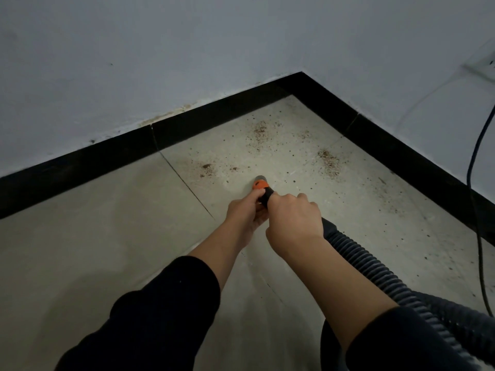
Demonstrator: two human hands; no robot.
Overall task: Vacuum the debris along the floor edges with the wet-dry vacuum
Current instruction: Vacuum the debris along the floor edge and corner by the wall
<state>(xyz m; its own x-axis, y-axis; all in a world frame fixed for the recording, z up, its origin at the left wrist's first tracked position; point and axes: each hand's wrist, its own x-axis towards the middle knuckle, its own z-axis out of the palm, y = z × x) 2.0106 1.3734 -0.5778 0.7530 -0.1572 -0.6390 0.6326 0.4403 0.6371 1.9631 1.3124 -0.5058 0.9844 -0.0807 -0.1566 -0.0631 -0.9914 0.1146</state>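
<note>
Both hands hold the vacuum nozzle (pixel 260 184), a black tube with an orange collar and a grey tip that rests on the pale floor tile. My left hand (pixel 247 211) grips it from the left, just behind the collar. My right hand (pixel 294 219) wraps the tube further back, where the ribbed black hose (pixel 375 266) runs off to the lower right. Brown debris lies ahead of the tip in patches: one near the corner (pixel 259 133), one to the right (pixel 329 162), one to the left (pixel 206 168). The vacuum body is out of view.
Black baseboard (pixel 214 116) lines both grey walls and meets at a corner (pixel 301 76). A dark power cord (pixel 479 183) hangs down the right wall and trails across the floor. A wall socket (pixel 484 64) sits at the far right.
</note>
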